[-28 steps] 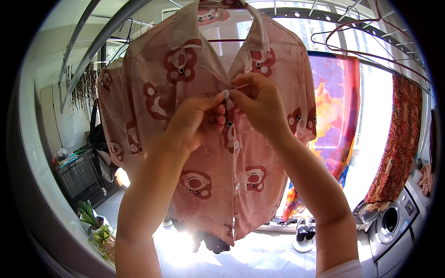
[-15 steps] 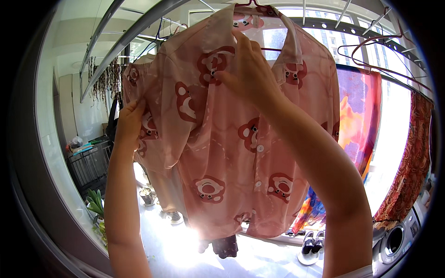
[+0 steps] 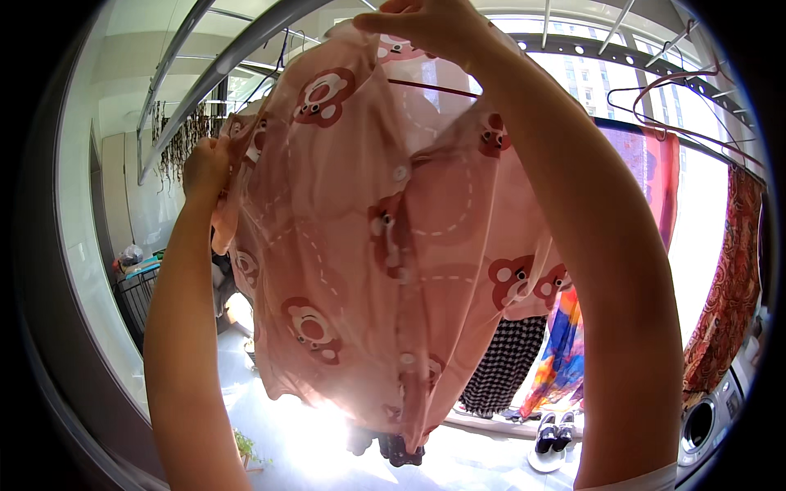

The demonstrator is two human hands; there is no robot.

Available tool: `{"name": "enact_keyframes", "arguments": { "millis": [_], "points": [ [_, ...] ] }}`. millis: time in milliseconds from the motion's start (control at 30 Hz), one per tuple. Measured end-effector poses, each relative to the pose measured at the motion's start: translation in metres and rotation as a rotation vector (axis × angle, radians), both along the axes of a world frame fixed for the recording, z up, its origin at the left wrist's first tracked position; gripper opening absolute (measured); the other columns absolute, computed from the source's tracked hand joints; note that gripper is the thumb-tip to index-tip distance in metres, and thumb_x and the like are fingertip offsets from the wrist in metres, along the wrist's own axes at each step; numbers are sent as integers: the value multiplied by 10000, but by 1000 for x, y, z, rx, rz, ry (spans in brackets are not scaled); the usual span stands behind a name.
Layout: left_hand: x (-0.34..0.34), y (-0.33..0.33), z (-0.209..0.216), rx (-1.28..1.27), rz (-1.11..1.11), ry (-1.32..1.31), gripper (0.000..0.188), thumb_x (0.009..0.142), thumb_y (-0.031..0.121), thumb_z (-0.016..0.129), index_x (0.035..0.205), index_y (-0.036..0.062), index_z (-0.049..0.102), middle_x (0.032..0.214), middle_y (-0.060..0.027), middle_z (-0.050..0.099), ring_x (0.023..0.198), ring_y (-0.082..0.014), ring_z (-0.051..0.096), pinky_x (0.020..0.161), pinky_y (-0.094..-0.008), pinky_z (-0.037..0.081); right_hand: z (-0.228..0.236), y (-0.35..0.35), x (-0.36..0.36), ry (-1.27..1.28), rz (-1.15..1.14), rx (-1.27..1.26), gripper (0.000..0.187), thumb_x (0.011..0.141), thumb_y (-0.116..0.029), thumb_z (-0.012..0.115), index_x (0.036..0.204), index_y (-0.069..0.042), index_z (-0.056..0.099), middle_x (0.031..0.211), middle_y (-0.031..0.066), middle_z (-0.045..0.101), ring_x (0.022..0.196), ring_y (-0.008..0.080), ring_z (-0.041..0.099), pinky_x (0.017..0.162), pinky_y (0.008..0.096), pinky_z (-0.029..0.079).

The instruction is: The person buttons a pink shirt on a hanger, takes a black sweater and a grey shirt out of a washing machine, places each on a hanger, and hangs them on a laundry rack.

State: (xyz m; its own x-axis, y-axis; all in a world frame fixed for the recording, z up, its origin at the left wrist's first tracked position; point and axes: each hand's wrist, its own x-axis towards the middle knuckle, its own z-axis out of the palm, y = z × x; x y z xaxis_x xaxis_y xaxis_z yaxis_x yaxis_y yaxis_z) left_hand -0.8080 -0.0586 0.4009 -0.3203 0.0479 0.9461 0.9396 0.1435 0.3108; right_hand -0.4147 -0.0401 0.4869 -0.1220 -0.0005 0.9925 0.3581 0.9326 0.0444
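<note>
A pink short-sleeved shirt with a bear-face print and white buttons hangs in front of me. Inside its open neck shows the dark red bar of a hanger. My left hand is closed on the edge of the shirt's left-side sleeve. Up at the collar, my right hand grips the shirt's top edge with its thumb in front; some of its fingers are cut off by the upper rim. The hanger's hook is out of sight.
A grey drying-rack rail curves overhead at the left. Bare hangers hang at the right, near a red patterned cloth. Behind the shirt hangs a checked garment. Shoes and a washing machine stand lower right.
My right hand has moved up from the shirt's neck opening to its top edge. The left hand has risen leftward with the sleeve. The shirt has shifted and spread, revealing the checked garment.
</note>
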Motion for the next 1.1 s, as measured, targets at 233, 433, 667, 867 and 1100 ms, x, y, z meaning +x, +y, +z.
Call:
{"name": "enact_keyframes", "arguments": {
  "millis": [233,433,667,867,1100],
  "points": [
    [141,33,22,247,-597,290,483,878,433,582,1199,72,589,1054,-103,655,953,-199,615,812,-318,472,-22,109,132,493,-478,283,341,844,-349,556,1022,-82,674,960,141,671,944,296,614,836,386,462],
    [158,74,52,272,-692,315,306,810,259,681,1047,66,680,915,-95,696,793,-149,646,740,-258,487,-17,123,159,152,-193,-34,351,838,-388,615,967,-76,707,681,38,624,646,134,568,642,284,460],
    [164,77,60,14,-1157,-118,233,854,188,621,1011,24,675,875,-64,683,746,-117,623,692,-258,493,20,97,157,179,-444,12,313,807,-317,620,823,-12,690,707,152,627,643,234,595,611,347,472],
    [150,75,88,-28,-1141,-396,232,835,240,583,854,18,646,791,-68,625,645,-190,555,597,-331,451,59,108,163,279,-781,202,321,801,-323,593,775,-15,679,889,214,650,888,339,623,802,417,489],
    [155,48,41,-43,-978,-292,364,813,318,668,1028,32,598,895,-70,643,721,-136,590,647,-281,483,1,112,199,12,-486,-365,486,847,-517,594,878,-35,651,673,12,543,617,108,467,608,305,434]
  ]
}}
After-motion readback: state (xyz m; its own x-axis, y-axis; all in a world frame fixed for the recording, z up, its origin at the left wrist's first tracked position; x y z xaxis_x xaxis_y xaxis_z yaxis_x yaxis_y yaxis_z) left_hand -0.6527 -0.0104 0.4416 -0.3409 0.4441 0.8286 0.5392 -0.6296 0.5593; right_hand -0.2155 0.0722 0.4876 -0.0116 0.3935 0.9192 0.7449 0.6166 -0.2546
